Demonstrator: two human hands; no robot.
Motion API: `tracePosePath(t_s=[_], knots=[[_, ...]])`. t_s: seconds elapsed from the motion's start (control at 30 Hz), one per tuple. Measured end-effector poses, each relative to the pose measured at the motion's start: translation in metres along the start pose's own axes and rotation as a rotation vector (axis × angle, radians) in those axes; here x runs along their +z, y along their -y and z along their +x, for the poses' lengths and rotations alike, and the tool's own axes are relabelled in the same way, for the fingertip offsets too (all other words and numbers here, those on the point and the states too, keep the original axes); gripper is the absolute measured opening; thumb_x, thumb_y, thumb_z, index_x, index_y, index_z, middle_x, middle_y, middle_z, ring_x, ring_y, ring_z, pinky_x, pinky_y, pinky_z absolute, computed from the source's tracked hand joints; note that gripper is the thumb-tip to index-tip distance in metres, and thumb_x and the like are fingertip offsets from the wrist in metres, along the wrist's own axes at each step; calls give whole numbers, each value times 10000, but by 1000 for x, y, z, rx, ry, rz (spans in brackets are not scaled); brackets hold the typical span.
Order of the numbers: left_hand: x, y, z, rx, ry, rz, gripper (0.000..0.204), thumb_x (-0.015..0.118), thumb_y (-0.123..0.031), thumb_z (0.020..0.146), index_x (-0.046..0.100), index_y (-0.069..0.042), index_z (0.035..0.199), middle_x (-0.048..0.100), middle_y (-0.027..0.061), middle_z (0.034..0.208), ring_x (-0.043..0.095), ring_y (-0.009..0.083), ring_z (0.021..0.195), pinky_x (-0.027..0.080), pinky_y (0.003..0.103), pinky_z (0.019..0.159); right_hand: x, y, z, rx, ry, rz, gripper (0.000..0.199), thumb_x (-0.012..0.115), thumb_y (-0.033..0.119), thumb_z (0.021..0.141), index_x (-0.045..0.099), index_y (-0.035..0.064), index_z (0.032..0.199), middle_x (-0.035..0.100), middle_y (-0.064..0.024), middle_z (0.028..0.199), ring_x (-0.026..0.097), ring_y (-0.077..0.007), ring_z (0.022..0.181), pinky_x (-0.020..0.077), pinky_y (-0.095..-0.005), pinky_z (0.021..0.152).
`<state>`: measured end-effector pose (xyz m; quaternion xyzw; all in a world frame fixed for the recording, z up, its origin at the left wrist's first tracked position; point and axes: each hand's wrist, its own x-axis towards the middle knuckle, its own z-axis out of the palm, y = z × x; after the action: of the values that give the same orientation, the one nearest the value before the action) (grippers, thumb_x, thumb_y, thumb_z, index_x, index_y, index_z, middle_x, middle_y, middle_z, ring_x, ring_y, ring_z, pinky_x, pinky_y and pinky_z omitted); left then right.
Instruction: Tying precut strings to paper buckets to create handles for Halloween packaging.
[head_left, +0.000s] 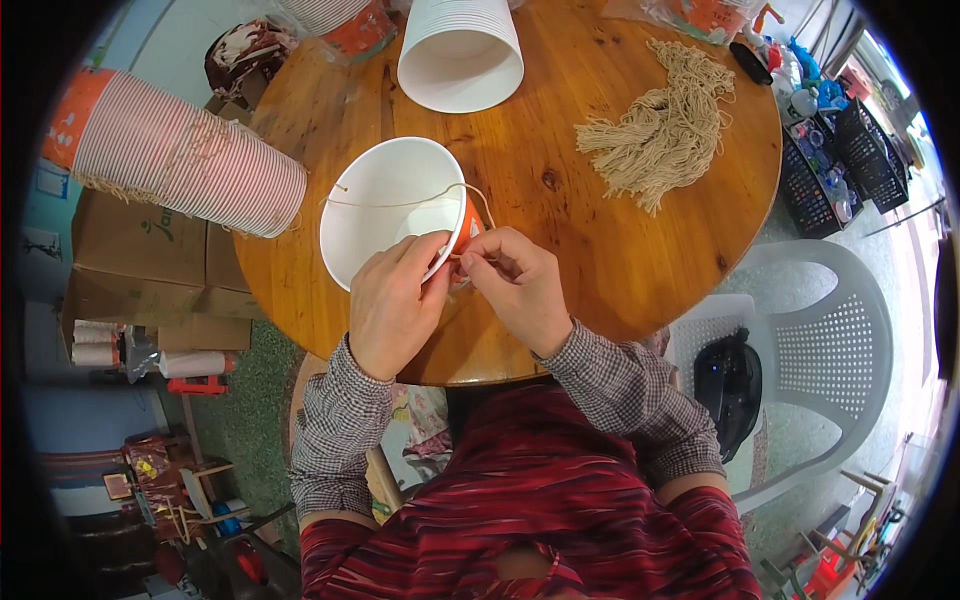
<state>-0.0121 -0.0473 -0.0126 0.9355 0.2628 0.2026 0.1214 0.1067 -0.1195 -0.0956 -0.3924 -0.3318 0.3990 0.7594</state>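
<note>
A large paper bucket [375, 180], white inside and orange outside, lies tilted on the table with its mouth toward me. My left hand [398, 305] holds it by the near right rim, thumb outside and fingers over the edge. Close beside it, my right hand [515, 285] pinches a thin tan cord [487, 203] at the bucket's outer wall. The cord loops up over the rim and runs across the mouth to a knotted end at the left. Where the cord meets the wall is hidden by my fingers.
A bundle of tan cords [665, 130] lies at the right of the round wooden table [590, 270]. A stack of white buckets [462, 65] stands at the back; a long nested stack [190, 155] leans at the left. A plastic chair [830, 330] with a black bag stands right.
</note>
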Motion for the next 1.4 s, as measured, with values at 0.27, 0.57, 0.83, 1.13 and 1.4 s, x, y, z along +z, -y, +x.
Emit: tracePosePath(t_s=[0.27,0.57,0.83,1.13,1.4], knots=[[3,2,0,29,-42,6,202,639,-85,796,612,-46,992,623,114,806,575,317,676,452,396,614,0,5,1,136,-6,23,62,587,24,890,593,-30,919,635,-32,825,620,-78,768,518,-218,699],[1,-2,-1,24,-34,54,174,640,-35,788,609,-16,959,621,125,818,580,321,705,456,380,624,6,7,-3,134,-1,58,81,574,47,906,598,-31,916,636,-33,833,627,-86,769,539,-231,688],[6,-3,0,87,-157,-1,130,631,-50,779,609,-42,906,611,86,785,553,299,648,427,384,610,7,3,-2,85,-39,-53,92,590,58,898,610,-32,906,642,-44,819,632,-90,746,528,-223,659],[2,-1,-1,78,-71,-109,173,593,-2,767,606,-14,940,619,132,807,583,326,696,463,401,633,7,2,-1,-112,-37,-243,81,611,47,880,633,-25,911,625,-81,791,640,-121,715,511,-240,627],[-23,14,13,-171,320,-603,209,529,-17,863,616,53,1039,663,141,883,650,176,799,507,271,685,9,6,-4,-112,-47,-314,101,615,63,888,633,-34,907,652,-103,791,651,-135,704,511,-244,625]])
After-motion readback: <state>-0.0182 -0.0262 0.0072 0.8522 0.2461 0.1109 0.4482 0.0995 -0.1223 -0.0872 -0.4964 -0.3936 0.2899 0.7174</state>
